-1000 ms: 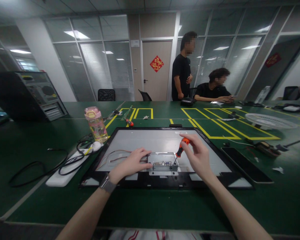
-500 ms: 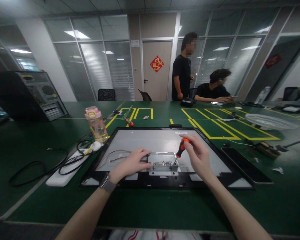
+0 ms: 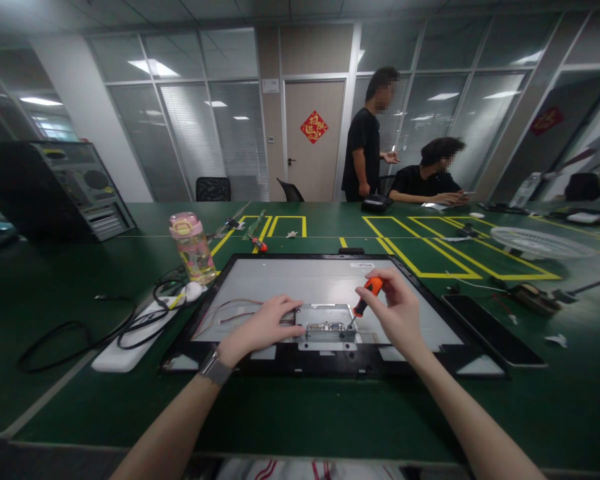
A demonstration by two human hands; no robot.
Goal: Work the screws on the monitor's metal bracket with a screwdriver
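A display panel (image 3: 300, 277) with a black frame lies flat on the table, its grey-white back facing up. Around its lower middle sits a metal bracket (image 3: 325, 315) with a circuit board (image 3: 325, 327) in it. My right hand (image 3: 397, 308) grips a screwdriver (image 3: 372, 291) by its orange and black handle; the shaft slants down to the board's right end. On the bracket's left side rests my left hand (image 3: 267, 323), fingers spread, thumb and fingertips touching its edge. Thin wires (image 3: 225, 310) run out from under that hand across the panel.
Left of the panel are a white power strip (image 3: 125, 343) with black cables and a pink-lidded bottle (image 3: 193, 250). A black phone-like slab (image 3: 493, 330) lies on the right. A computer case (image 3: 55, 190) stands far left. Two people (image 3: 363, 147) are across the table.
The screwdriver handle has tilted further right and my right fingers have shifted around it, while its tip stays put. My left hand is still. The standing person has raised a hand.
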